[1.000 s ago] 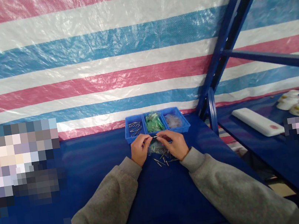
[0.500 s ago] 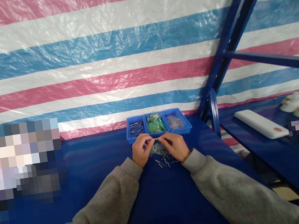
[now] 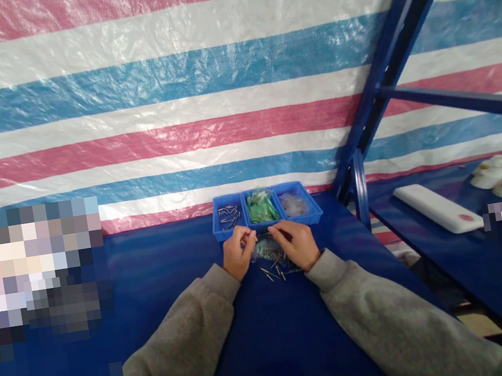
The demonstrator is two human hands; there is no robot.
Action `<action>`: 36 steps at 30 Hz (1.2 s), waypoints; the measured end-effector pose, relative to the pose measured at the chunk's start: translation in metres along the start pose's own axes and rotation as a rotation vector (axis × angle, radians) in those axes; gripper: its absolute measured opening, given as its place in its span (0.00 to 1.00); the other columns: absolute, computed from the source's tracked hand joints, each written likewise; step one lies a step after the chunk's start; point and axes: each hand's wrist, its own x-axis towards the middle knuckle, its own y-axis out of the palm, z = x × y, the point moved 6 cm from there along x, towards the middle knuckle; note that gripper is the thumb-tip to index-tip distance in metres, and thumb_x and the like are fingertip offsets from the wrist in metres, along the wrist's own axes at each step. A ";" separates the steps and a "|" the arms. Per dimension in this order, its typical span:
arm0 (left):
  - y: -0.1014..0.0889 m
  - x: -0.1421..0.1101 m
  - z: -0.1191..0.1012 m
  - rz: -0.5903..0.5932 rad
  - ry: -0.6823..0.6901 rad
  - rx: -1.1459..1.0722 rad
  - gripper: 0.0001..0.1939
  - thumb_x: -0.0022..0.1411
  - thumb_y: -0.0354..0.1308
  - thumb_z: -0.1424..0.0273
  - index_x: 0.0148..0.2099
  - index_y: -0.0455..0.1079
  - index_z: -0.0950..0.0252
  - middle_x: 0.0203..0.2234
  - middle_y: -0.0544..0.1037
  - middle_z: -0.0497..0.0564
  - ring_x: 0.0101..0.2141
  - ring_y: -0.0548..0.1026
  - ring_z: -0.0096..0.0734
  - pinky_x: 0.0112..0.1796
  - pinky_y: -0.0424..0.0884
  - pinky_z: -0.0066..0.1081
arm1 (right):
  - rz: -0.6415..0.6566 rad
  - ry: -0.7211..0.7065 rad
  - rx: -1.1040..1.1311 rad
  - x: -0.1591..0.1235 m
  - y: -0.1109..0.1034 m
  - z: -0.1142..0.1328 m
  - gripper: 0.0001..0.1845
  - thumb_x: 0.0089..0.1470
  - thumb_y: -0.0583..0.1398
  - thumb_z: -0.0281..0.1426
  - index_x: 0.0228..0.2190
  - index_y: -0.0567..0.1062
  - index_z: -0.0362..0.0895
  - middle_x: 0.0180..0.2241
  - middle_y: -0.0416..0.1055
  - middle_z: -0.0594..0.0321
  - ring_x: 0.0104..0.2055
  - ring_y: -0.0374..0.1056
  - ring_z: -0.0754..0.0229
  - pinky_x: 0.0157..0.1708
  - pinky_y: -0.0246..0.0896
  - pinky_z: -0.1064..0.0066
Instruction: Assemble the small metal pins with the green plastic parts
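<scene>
My left hand [image 3: 238, 255] is closed in a pinch, thumb against forefinger; whatever it holds is too small to name. My right hand [image 3: 299, 246] pinches in the same way a short distance to the right, and its contents are also unclear. Below and between them, a clear plastic bag [image 3: 265, 248] with thin metal pieces lies on the blue table [image 3: 273, 335]. Several loose thin metal pieces [image 3: 278, 269] are scattered at its near side. Just beyond both hands stands a blue three-compartment tray [image 3: 314, 208].
The tray's left compartment has slim metal pieces [image 3: 229, 215], the middle green packets [image 3: 262, 209], the right clear plastic [image 3: 293, 204]. A blue metal frame [image 3: 363, 115] rises at right. Beyond it, a second table carries a white oblong object [image 3: 437, 208] and white containers [image 3: 494, 170].
My hands have drawn slightly apart: the fingertips almost met over a small piece before, and now a gap shows between them. The tray and the scattered metal pieces look unmoved.
</scene>
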 end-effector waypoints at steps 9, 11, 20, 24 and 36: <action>-0.003 0.004 -0.016 0.011 0.146 0.132 0.08 0.62 0.50 0.69 0.37 0.68 0.66 0.29 0.73 0.50 0.29 0.70 0.26 0.34 0.66 0.26 | -0.051 0.026 0.019 0.001 -0.005 0.001 0.12 0.57 0.52 0.34 0.29 0.73 0.43 0.27 0.71 0.61 0.28 0.66 0.62 0.30 0.60 0.71; -0.003 0.004 -0.016 0.023 0.172 0.124 0.08 0.62 0.50 0.69 0.35 0.69 0.66 0.28 0.74 0.51 0.30 0.71 0.28 0.35 0.66 0.27 | -0.030 0.011 0.042 0.001 -0.004 0.004 0.12 0.57 0.52 0.33 0.32 0.73 0.43 0.29 0.72 0.60 0.29 0.67 0.62 0.32 0.61 0.71; -0.009 0.001 -0.004 -0.108 0.038 0.075 0.09 0.58 0.56 0.66 0.40 0.68 0.65 0.24 0.75 0.46 0.23 0.72 0.23 0.28 0.68 0.23 | 0.148 -0.065 0.050 -0.002 0.009 0.008 0.11 0.57 0.52 0.33 0.32 0.73 0.44 0.24 0.68 0.62 0.24 0.62 0.63 0.27 0.57 0.72; -0.009 0.000 -0.004 -0.101 0.021 0.043 0.09 0.58 0.56 0.66 0.40 0.68 0.65 0.23 0.75 0.45 0.22 0.72 0.23 0.28 0.69 0.23 | 0.164 -0.053 0.048 -0.003 0.011 0.007 0.10 0.57 0.52 0.34 0.31 0.72 0.44 0.24 0.68 0.63 0.25 0.63 0.63 0.28 0.58 0.72; -0.009 0.004 -0.011 -0.082 0.092 0.078 0.09 0.59 0.54 0.66 0.35 0.72 0.65 0.30 0.78 0.50 0.30 0.75 0.29 0.35 0.71 0.28 | 0.060 0.040 0.025 -0.003 0.005 -0.002 0.10 0.58 0.50 0.34 0.32 0.69 0.44 0.28 0.72 0.62 0.30 0.69 0.61 0.32 0.61 0.73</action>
